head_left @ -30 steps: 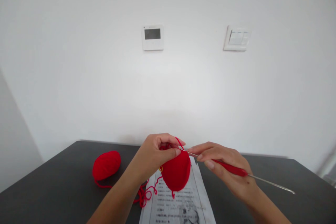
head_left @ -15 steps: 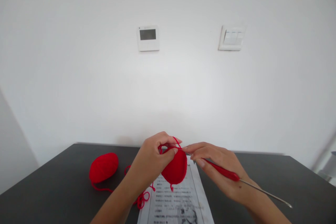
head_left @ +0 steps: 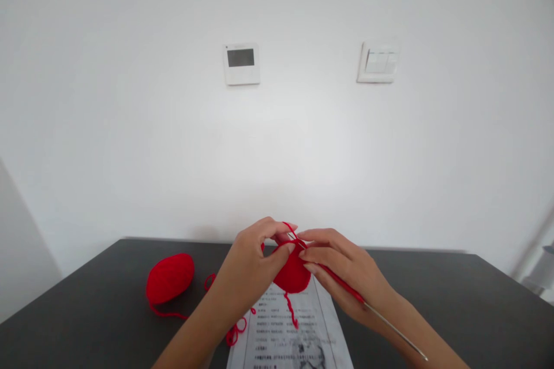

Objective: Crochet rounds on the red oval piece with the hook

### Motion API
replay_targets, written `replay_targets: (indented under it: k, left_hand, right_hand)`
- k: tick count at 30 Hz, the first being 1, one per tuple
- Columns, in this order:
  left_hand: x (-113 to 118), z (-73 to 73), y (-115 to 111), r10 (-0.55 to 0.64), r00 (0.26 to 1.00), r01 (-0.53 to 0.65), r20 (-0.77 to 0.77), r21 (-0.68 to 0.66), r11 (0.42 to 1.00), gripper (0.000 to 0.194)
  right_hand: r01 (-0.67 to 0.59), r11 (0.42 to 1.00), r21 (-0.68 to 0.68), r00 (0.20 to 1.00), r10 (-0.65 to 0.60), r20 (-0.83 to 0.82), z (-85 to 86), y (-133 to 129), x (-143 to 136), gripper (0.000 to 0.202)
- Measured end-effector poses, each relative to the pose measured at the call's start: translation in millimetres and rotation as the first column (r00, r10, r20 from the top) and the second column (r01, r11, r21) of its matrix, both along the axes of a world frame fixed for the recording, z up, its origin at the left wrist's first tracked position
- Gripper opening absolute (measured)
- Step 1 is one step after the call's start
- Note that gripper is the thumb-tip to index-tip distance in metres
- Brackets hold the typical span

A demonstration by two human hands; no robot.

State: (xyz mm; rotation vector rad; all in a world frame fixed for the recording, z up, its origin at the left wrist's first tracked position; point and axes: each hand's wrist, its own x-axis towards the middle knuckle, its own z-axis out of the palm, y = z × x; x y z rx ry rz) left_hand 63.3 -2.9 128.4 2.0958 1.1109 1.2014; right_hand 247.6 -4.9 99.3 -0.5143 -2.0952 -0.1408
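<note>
My left hand (head_left: 257,256) pinches the top edge of a red crocheted piece (head_left: 295,271) between thumb and fingers. Red yarn runs over its raised index finger. A short yarn tail (head_left: 291,310) dangles from the bottom of the piece. In my right hand (head_left: 341,268) is a crochet hook (head_left: 346,286) with a red grip and a metal shaft, slanting down to the right. The hook's front end meets the piece's top edge by my left thumb; the exact tip is hard to make out. The fingertips of both hands are close together.
A red yarn ball (head_left: 171,278) lies on the dark table (head_left: 104,300) at the left, its strand leading toward loose yarn loops (head_left: 236,331). Under my hands is a printed sheet (head_left: 277,340). Behind stands a white wall with a thermostat panel (head_left: 241,73) and a switch plate (head_left: 378,63).
My right hand has moved left, bringing the hook further into the piece's edge and turning its rear end downward. The crocheted piece has tilted and its yarn tail hangs longer.
</note>
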Motion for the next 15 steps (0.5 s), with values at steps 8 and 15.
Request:
replay_targets:
  k: [8,15]
  left_hand:
    - [-4.4,1.5,8.9,0.059,0.994,-0.050,0.097,-0.092,0.995,0.029]
    - [-4.3,-4.1,11.4,0.008,0.983,0.028,0.181,-0.199,0.980,0.038]
  right_hand:
    - [0.061,0.995,0.076,0.997,-0.064,0.043,-5.7,3.3,2.4,0.027]
    - [0.074,0.996,-0.042,0.993,-0.078,-0.093,-7.9,0.9,0.5,0.028]
